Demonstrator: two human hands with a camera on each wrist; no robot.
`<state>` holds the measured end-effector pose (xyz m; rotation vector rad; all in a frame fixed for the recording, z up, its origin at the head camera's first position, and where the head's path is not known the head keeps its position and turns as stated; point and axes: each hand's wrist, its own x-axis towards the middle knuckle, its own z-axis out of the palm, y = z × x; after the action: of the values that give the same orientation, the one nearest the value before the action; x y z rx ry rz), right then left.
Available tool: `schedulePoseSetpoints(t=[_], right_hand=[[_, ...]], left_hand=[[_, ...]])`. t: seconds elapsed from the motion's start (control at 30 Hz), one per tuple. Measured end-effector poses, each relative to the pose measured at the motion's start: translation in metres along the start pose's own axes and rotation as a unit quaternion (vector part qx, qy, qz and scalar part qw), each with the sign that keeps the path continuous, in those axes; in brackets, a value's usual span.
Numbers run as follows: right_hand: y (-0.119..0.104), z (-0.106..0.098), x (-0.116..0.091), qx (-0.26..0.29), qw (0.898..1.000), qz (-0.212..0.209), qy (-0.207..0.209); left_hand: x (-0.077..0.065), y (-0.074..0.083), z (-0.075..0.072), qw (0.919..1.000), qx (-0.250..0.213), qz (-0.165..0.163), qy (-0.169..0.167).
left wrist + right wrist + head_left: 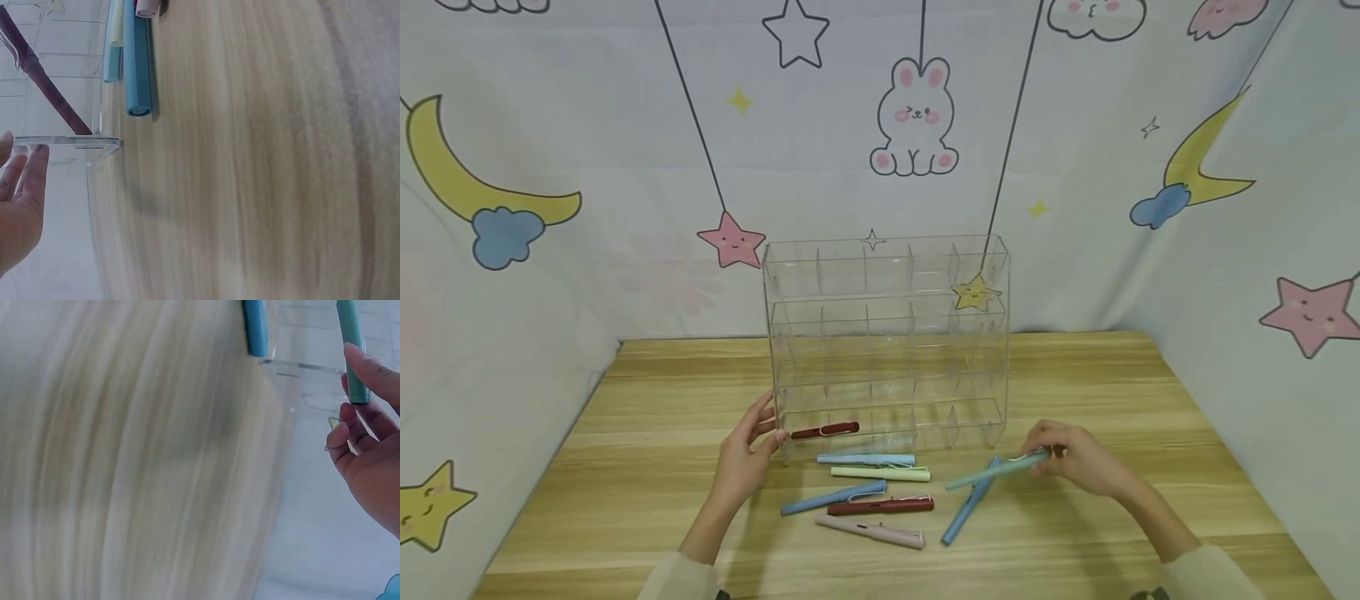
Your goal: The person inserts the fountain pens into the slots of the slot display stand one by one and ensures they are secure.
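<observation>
A clear acrylic display rack (891, 333) with stepped, divided tiers stands on the table. My left hand (748, 454) grips its left side panel (69, 142) near the bottom front, thumb forward and fingers along the outside. A dark red pen (825, 430) lies in the lowest tier at the left. To the right of the rack, my right hand (1075, 457) pinches a mint green pen (353, 359) near one end, between thumb and fingers. The green pen slants above a blue pen (970, 504) in the head view; whether they touch I cannot tell.
In front of the rack lie a light blue pen (867, 459), a pale green pen (880, 473), a blue pen (833, 497), a dark red pen (881, 506) and a pinkish-grey pen (870, 531). White printed cloth (820, 167) surrounds the wooden table (685, 367) behind and at the sides.
</observation>
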<state>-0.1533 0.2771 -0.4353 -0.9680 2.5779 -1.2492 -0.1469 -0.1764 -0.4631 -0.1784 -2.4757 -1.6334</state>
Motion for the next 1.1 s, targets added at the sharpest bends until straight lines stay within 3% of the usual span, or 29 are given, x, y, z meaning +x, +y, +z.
schedulePoseSetpoints(t=[0.2,0.5,0.8,1.1], right_hand=[[-0.016,0.001,0.011,0.016,1.000,0.021,-0.002],[-0.026,0.010,0.032,-0.005,1.000,0.001,0.028],[-0.036,0.023,0.054,-0.023,0.997,0.018,0.071],[-0.051,0.040,0.082,-0.028,0.997,0.005,0.074]], left_hand=[[0.000,0.000,0.000,1.0000,0.001,0.004,0.002],[-0.001,0.001,0.000,1.0000,0.002,-0.008,-0.001],[-0.001,0.002,0.000,1.0000,-0.005,-0.001,0.000],[0.000,0.002,-0.001,1.0000,-0.008,0.004,0.001]])
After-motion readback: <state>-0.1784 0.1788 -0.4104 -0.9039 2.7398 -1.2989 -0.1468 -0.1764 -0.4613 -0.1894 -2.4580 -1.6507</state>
